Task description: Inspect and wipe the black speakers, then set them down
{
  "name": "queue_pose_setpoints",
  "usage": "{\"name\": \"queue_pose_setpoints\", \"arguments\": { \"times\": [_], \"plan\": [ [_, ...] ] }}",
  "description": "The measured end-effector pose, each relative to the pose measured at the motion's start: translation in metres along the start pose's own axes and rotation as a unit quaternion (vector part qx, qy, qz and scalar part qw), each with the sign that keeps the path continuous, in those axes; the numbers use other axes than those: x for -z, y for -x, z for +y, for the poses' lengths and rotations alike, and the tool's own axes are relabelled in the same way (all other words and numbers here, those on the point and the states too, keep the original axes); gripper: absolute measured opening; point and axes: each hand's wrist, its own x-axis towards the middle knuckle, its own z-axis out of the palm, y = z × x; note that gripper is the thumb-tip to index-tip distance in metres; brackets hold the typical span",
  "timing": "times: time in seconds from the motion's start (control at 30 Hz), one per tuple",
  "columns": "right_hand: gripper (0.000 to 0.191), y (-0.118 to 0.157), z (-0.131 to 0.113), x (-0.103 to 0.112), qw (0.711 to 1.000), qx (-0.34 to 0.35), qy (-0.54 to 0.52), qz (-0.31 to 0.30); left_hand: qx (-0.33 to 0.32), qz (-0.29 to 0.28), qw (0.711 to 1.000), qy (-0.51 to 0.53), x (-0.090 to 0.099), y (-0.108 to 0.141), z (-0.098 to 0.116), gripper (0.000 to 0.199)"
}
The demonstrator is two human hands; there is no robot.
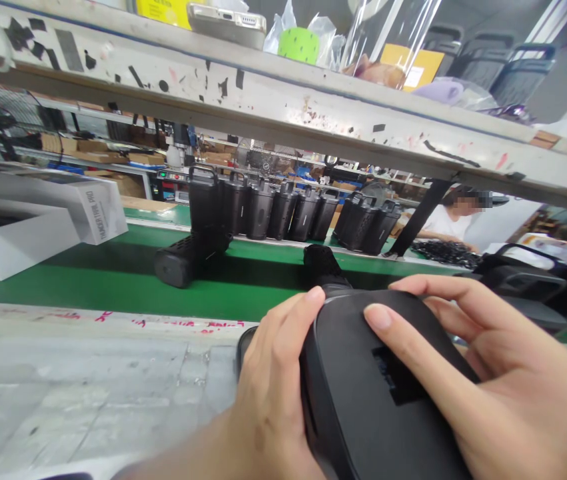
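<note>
A black boxy device [363, 413] with rounded corners and a small glossy dark panel fills the lower right, close to me. My left hand [278, 380] lies along its left side, fingers pressed together and curled against the edge. Across its top and far right side, my right hand [493, 360] grips it, thumb on the flat face near the panel. Its lower part is out of frame. Just left of my left hand, a dark rounded edge [244, 347] of another black thing shows; most of it is hidden.
Several black devices with handles [263, 210] stand upright behind the green belt [128, 280]. Another black device [190, 257] lies on the belt. White boxes [38, 233] sit left. A shelf [288, 100] crosses above, bearing a phone [228, 25] and green tape [298, 44]. A person [456, 217] works behind.
</note>
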Motion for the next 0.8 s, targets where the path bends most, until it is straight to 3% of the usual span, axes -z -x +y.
{"name": "queue_pose_setpoints", "arguments": {
  "times": [0.1,0.33,0.57,0.8],
  "plan": [
    [0.034,0.0,-0.001,0.0,1.0,-0.005,0.007,-0.008,0.0,-0.002,1.0,0.018,-0.004,-0.003,-0.001,0.11],
    [0.039,-0.001,0.0,-0.001,1.0,-0.013,0.017,-0.004,-0.006,0.0,1.0,0.013,0.002,-0.006,-0.008,0.109],
    [0.04,-0.002,0.002,0.001,1.0,-0.001,0.015,-0.022,-0.11,-0.043,0.993,0.004,0.011,-0.009,-0.015,0.114],
    [0.035,-0.003,0.003,0.002,0.999,0.004,0.013,-0.042,-0.101,-0.025,0.994,0.023,0.007,-0.01,-0.013,0.107]
  ]
}}
